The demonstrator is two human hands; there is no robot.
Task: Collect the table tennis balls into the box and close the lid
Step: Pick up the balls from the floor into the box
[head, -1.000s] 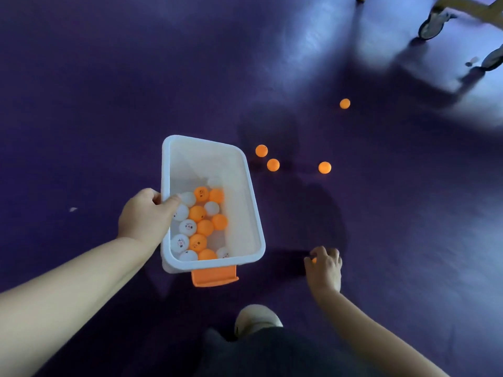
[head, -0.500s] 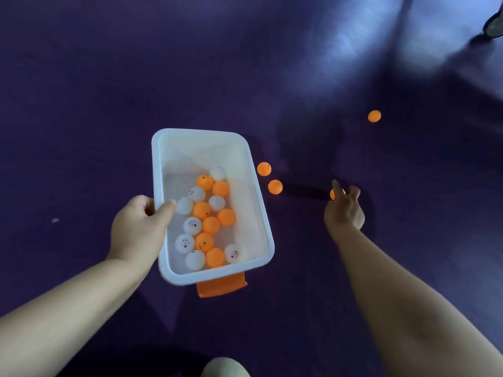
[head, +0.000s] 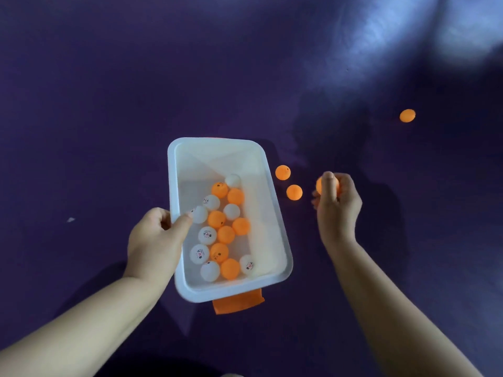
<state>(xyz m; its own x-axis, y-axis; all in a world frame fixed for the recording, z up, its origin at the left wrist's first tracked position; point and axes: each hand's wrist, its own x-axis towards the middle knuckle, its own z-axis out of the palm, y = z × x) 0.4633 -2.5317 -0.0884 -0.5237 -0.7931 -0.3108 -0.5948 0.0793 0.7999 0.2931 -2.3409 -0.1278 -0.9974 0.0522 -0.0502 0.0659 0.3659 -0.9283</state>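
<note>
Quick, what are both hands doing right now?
Left hand: closed, gripping the box rim.
Right hand: closed, holding an orange ball.

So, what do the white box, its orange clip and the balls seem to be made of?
White box: likely plastic, smooth, slightly translucent; light glows through its thin walls, and the rim is rounded.
Orange clip: probably plastic too, matte; partly hidden, so uncertain.
Balls: apparently light plastic, matte, evenly coloured, some with printed marks.

Your white box point(head: 275, 213) holds orange and white printed balls point(head: 221, 232). Its latch point(head: 238, 304) is orange. The floor point(head: 109, 104) is dark purple.
</note>
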